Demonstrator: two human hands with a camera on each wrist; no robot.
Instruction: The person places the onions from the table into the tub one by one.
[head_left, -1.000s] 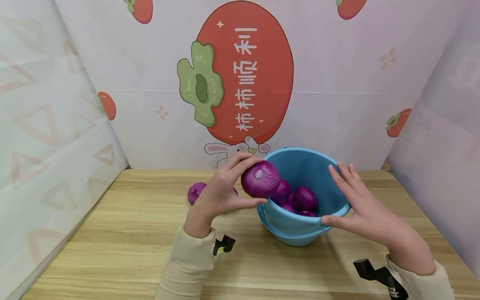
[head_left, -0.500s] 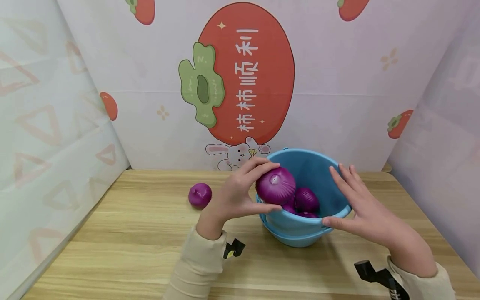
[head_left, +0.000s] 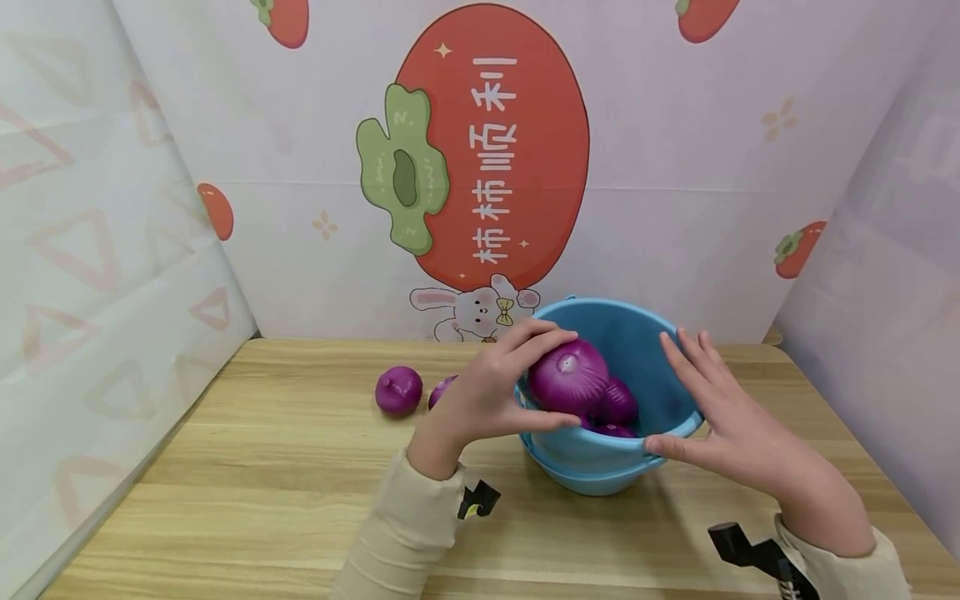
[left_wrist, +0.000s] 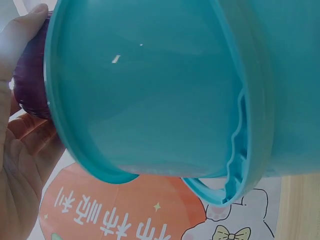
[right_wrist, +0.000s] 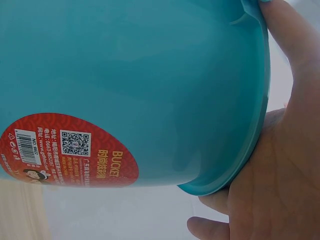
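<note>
In the head view my left hand holds a purple onion between thumb and fingers, over the left rim of a blue bucket. The left wrist view shows that onion partly behind the bucket's rim. More onions lie inside the bucket, partly hidden by the held one. My right hand rests on the bucket's right rim, its fingers spread and fairly straight and its thumb touching the near edge. A red label on the bucket's side appears in the right wrist view.
One purple onion lies on the wooden table left of the bucket. Beside it another onion is half hidden behind my left hand. A printed cloth backdrop stands behind the table.
My left hand has moved right and slightly down with the onion, from outside the bucket's left rim to over its opening. The right hand stays at the rim.
</note>
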